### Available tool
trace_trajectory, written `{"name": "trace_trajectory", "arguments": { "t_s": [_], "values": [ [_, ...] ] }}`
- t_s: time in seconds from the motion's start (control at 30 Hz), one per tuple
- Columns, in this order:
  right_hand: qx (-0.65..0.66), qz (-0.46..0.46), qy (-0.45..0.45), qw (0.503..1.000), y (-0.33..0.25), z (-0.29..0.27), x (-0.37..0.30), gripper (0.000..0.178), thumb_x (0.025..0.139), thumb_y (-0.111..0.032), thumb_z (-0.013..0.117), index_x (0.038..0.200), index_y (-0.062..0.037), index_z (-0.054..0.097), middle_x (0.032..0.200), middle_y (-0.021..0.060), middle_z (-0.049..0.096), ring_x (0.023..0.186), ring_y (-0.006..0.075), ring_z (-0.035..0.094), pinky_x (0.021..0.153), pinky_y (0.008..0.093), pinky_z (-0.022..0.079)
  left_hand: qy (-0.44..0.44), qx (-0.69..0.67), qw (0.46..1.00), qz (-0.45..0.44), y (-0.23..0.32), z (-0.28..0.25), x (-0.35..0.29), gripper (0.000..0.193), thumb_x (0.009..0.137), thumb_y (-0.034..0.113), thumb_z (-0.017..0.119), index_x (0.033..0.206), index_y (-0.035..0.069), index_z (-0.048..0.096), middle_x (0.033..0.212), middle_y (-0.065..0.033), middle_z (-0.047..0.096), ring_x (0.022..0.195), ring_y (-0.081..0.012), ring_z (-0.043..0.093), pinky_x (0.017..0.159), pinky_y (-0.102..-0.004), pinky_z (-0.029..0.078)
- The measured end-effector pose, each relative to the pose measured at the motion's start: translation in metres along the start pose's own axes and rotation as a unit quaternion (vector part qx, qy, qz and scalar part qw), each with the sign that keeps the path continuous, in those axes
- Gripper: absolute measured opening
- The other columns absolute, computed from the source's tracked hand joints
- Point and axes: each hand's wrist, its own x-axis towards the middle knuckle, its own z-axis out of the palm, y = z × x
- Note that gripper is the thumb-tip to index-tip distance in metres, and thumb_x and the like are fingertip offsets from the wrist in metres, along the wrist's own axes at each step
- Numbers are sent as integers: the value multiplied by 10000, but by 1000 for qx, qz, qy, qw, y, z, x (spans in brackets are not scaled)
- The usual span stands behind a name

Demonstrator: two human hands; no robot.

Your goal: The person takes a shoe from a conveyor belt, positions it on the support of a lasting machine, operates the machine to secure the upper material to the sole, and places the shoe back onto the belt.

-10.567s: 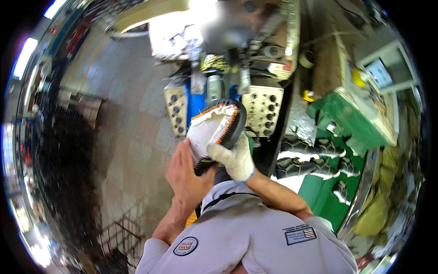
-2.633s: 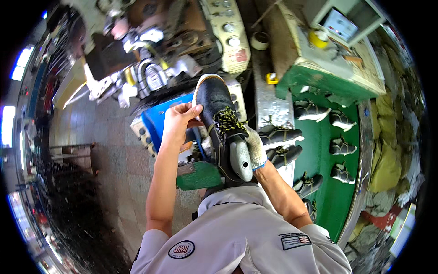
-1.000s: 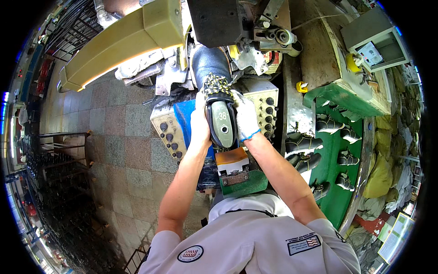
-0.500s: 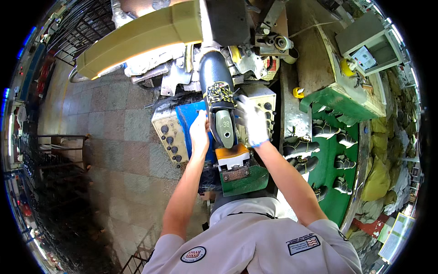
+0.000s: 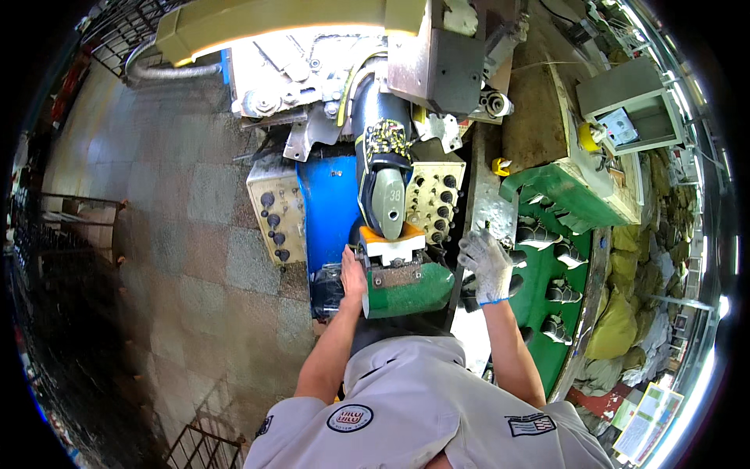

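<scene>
A black shoe upper [image 5: 383,102] with yellow-speckled laces sits on a grey-green last [image 5: 388,205], its toe beneath the machine head [image 5: 437,66]. The heel end meets an orange-and-white support [image 5: 394,244] above a green curved guard [image 5: 410,291]. My bare left hand [image 5: 353,275] lies flat with fingers stretched along the left side of this support. Away from the shoe, my right hand [image 5: 486,264] in a pale knitted glove hovers at the right of the guard, fingers apart. Dark shoes behind it are partly hidden.
Control panels with black knobs flank the machine, one left [image 5: 273,215] and one right [image 5: 437,199]. Several shoes stand on a green conveyor [image 5: 539,293] at the right. An open grey box [image 5: 633,105] sits on the bench. A tiled floor [image 5: 203,234] extends left.
The machine head has come down over the shoe's toe. Both hands have left the shoe: my left hand moved back to the support's side, my right moved back and to the right.
</scene>
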Motion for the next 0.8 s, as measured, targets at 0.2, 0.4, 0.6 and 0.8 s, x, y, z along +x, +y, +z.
{"name": "trace_trajectory", "arguments": {
  "t_s": [0.2, 0.4, 0.6, 0.8],
  "values": [
    [42, 1, -55, 998, -23, -4, -3, 498, 1018, -233, 554, 1427, 34, 456, 1271, 219, 637, 1061, 349, 684, 823, 468, 584, -117, -279, 938, -169, 116, -105, -50, 425, 685, 53, 828, 1068, -40, 670, 971, -96, 731, 835, -183, 685, 775, -330, 551],
    [33, -18, -169, 985, -32, 23, -50, 681, 971, -389, 645, 1440, 62, 443, 1293, 260, 616, 1091, 375, 680, 875, 458, 586, 13, -296, 946, -132, 218, -250, -152, 670, 640, 64, 865, 1239, -61, 592, 1118, -128, 696, 965, -230, 685, 830, -380, 559],
    [174, 50, -338, 923, -16, 82, -85, 861, 946, -642, 552, 1479, 21, 419, 1392, 185, 583, 1225, 273, 614, 1016, 423, 521, -243, -650, 716, -74, 280, -175, -148, 698, 658, 133, 800, 1276, -111, 584, 1109, -200, 712, 938, -322, 720, 921, -398, 582],
    [282, 44, -211, 935, -63, -14, -58, 541, 921, -304, 654, 1330, 39, 566, 1154, 179, 711, 954, 238, 727, 883, 368, 591, -120, -277, 949, 90, 371, -64, -141, 425, 1010, 295, 612, 1199, -81, 672, 1100, -130, 727, 960, -219, 700, 893, -334, 540]
  ]
}}
